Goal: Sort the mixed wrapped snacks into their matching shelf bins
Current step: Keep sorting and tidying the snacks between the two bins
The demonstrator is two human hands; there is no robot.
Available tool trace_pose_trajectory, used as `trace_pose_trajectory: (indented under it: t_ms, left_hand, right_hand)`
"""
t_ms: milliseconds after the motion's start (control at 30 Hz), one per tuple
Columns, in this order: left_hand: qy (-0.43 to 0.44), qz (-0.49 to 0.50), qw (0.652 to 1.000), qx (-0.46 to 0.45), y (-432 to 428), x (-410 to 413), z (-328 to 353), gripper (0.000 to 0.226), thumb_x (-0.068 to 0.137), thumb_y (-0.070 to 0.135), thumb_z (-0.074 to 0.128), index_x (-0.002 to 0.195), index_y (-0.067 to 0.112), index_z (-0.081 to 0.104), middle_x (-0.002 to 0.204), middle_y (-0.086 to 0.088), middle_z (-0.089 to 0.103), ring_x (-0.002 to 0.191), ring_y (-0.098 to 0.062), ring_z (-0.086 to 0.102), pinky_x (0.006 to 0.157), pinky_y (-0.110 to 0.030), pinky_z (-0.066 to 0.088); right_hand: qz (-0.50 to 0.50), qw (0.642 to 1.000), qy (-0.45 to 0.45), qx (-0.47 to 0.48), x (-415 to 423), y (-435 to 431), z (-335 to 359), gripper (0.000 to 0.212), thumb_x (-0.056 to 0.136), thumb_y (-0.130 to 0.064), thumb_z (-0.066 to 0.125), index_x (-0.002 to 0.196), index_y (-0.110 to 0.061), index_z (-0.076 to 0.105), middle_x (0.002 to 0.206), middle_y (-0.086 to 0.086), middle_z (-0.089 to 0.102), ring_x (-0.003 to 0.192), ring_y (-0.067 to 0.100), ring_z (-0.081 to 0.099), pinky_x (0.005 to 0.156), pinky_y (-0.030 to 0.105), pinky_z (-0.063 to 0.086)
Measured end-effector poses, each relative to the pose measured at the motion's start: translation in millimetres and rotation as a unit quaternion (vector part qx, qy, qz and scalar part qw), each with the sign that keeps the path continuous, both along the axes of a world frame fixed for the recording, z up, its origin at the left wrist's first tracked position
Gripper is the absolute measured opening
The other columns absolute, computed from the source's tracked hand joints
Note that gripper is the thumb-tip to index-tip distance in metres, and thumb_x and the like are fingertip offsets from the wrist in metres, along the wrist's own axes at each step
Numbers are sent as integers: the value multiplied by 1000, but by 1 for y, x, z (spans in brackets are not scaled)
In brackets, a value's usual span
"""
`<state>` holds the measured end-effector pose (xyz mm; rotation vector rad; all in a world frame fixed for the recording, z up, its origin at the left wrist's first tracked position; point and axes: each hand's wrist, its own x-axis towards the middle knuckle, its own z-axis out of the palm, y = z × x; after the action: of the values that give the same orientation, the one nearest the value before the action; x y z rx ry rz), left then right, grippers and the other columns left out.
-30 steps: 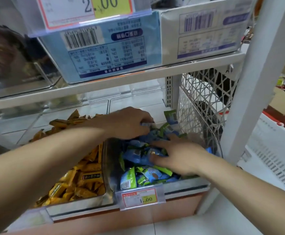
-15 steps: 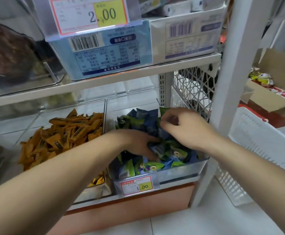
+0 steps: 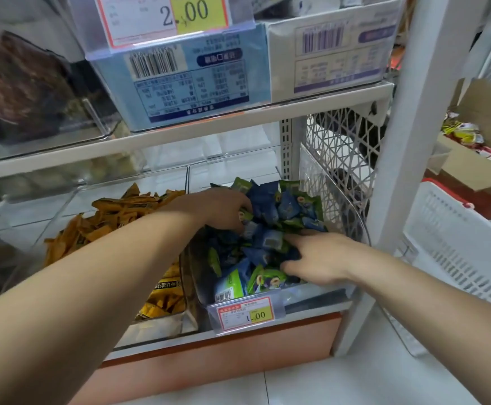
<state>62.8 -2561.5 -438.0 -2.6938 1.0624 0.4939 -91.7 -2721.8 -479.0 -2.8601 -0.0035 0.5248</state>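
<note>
A person's two hands work inside a clear bin (image 3: 320,298) on the lower shelf, heaped with blue and green wrapped snacks (image 3: 270,206) and tagged 1.00 (image 3: 245,312). The left hand (image 3: 221,211) curls its fingers down into the back of the pile; whether it grips a packet cannot be told. The right hand (image 3: 320,258) lies with fingers apart on packets near the front. The neighbouring clear bin (image 3: 162,323) to the left holds orange packets (image 3: 115,217). Above sit a blue carton (image 3: 186,83) and a white carton (image 3: 326,48).
</note>
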Motion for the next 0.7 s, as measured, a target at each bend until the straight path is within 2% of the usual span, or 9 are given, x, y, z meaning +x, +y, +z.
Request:
trace_pose_trajectory:
  t_ms: [67, 133, 200, 300, 367, 433, 533, 633, 700]
  left_hand:
    - [38, 42, 998, -19, 3, -1, -1, 68, 83, 47, 70, 144, 28, 45, 146, -5, 47, 126, -26, 49, 92, -31, 40]
    - [77, 75, 994, -33, -1, -8, -9, 67, 83, 48, 67, 143, 27, 47, 146, -4, 47, 126, -24, 49, 90, -30, 38]
    - [104, 105, 988, -46, -8, -17, -20, 63, 85, 50, 64, 140, 24, 49, 142, -5, 51, 121, -23, 51, 85, -28, 35]
    - [139, 147, 976, -82, -16, -22, -31, 56, 83, 52, 63, 125, 16, 56, 126, -6, 60, 106, -23, 56, 81, -32, 44]
    - [156, 168, 968, -102, -15, -22, -37, 71, 79, 52, 68, 137, 13, 50, 135, -7, 58, 115, -26, 57, 96, -38, 47]
    - [161, 193, 962, -107, -10, -22, -38, 95, 73, 55, 73, 151, 19, 34, 147, -5, 48, 127, -26, 50, 103, -35, 41]
    - [188, 185, 962, -65, -6, -22, -36, 125, 53, 66, 75, 157, 29, 16, 158, -2, 34, 139, -25, 39, 103, -32, 35]
    - [217, 164, 960, -68, -6, -21, -33, 138, 38, 67, 77, 156, 33, 15, 156, 0, 37, 136, -23, 41, 105, -33, 35]
    - [216, 162, 958, -99, -6, -24, -32, 132, 46, 60, 83, 155, 31, 16, 150, -1, 43, 131, -24, 46, 108, -39, 39]
  right_hand:
    - [-20, 999, 9, 32, 11, 1, 2, 74, 89, -60, 50, 152, -27, 30, 149, 11, 48, 128, 31, 50, 86, 30, 40]
    - [-56, 995, 14, 85, 25, 1, 5, 79, 84, -65, 53, 151, -28, 31, 146, 11, 50, 122, 30, 53, 84, 32, 44]
    - [-79, 991, 18, 108, 38, 2, 3, 78, 84, -66, 51, 151, -32, 31, 150, 10, 47, 124, 31, 51, 94, 37, 47]
    - [-84, 993, 49, 68, 50, 7, -6, 80, 87, -63, 50, 155, -38, 17, 160, 15, 27, 136, 38, 42, 107, 45, 41]
    - [-72, 996, 52, 9, 53, 9, -10, 84, 91, -59, 53, 158, -37, 8, 164, 16, 12, 144, 43, 29, 109, 46, 36]
    - [-62, 998, 14, -5, 55, 9, -8, 79, 90, -53, 60, 155, -27, 24, 157, 16, 29, 138, 38, 39, 103, 40, 42]
    - [-56, 998, -25, 24, 52, 9, -4, 54, 85, -43, 69, 132, -19, 55, 131, 9, 62, 112, 28, 62, 80, 30, 50]
    - [-74, 995, -25, 65, 48, 10, -3, 49, 83, -36, 73, 127, -18, 58, 120, 7, 66, 102, 26, 65, 70, 27, 46]
    - [-106, 984, -30, 137, 46, 9, -2, 49, 83, -26, 74, 127, -15, 57, 121, 6, 66, 103, 25, 65, 75, 30, 52]
